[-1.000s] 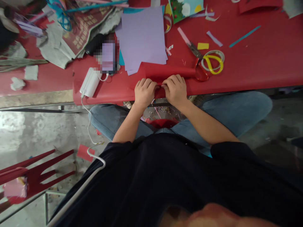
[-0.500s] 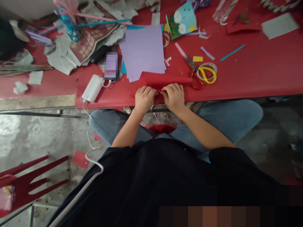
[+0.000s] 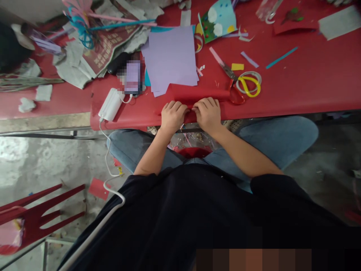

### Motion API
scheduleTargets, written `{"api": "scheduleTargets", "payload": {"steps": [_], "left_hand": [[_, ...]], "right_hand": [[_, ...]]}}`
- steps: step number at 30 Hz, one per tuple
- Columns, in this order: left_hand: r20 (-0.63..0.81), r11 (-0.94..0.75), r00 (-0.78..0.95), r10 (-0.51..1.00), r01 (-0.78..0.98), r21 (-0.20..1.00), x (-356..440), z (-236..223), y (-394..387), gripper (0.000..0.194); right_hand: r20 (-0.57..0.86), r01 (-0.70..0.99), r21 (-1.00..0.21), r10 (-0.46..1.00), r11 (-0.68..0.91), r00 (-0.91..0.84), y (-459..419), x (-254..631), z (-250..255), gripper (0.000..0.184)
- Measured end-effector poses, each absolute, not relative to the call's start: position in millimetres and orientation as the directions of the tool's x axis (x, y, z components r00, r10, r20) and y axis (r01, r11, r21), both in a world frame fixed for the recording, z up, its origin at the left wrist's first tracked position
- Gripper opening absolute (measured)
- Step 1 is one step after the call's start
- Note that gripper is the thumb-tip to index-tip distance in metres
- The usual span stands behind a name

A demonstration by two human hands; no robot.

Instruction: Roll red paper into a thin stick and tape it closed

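Near the front edge of the red table, a sheet of red paper (image 3: 194, 93) lies with its near edge curled up. My left hand (image 3: 174, 116) and my right hand (image 3: 208, 114) pinch that near edge side by side, fingertips almost meeting. Both hands are closed on the paper, thumbs toward each other; the exact fold under the fingers is hidden. Behind the red paper lies a stack of purple paper (image 3: 172, 56). Scissors (image 3: 234, 79) with one yellow and one red handle rest to the right, close to the red paper's end.
A white power bank (image 3: 111, 104) with a cable sits left, by a phone (image 3: 132, 77). Newspaper (image 3: 108, 49) and ribbon-wrapped sticks lie behind. A patterned card (image 3: 218, 20), a yellow scrap (image 3: 237, 67) and a blue strip (image 3: 282, 57) are to the right. A red chair (image 3: 34, 222) stands lower left.
The view has shifted slightly. Both hands keep their hold on the red paper's near edge, with hardly any visible movement.
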State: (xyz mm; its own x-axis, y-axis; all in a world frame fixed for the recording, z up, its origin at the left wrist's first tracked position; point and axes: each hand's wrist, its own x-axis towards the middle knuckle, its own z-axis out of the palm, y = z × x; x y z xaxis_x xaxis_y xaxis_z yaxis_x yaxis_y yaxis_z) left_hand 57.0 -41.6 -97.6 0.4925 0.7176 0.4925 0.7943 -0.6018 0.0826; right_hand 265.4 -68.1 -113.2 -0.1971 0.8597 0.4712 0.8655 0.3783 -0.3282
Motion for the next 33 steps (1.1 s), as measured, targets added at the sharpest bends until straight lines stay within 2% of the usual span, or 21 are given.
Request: {"api": "scheduleTargets", "payload": {"steps": [6,14,22,29,33], "left_hand": [[0.500,-0.584,0.468,0.728,0.806,0.095,57.5,-98.4,-41.9,0.035],[0.499,-0.630,0.527,0.687,0.775,0.048,54.5,-99.3,-41.5,0.034],[0.458,-0.620,0.516,0.723,0.778,0.102,54.5,-99.6,-41.0,0.036],[0.474,-0.620,0.518,0.712,0.780,0.078,55.0,-92.2,-44.5,0.035],[0.430,-0.615,0.511,0.744,0.776,0.140,53.8,-95.3,-42.7,0.037]], "right_hand": [[0.475,0.868,-0.306,0.853,0.391,-0.217,-69.0,265.7,-111.3,0.040],[0.452,0.874,-0.298,0.863,0.383,-0.224,-68.5,266.2,-113.5,0.041],[0.433,0.876,-0.325,0.880,0.357,-0.198,-66.5,264.7,-115.5,0.040],[0.417,0.895,-0.288,0.886,0.340,-0.202,-65.8,264.3,-115.3,0.041],[0.419,0.879,-0.320,0.885,0.355,-0.204,-66.0,264.3,-114.3,0.042]]}}
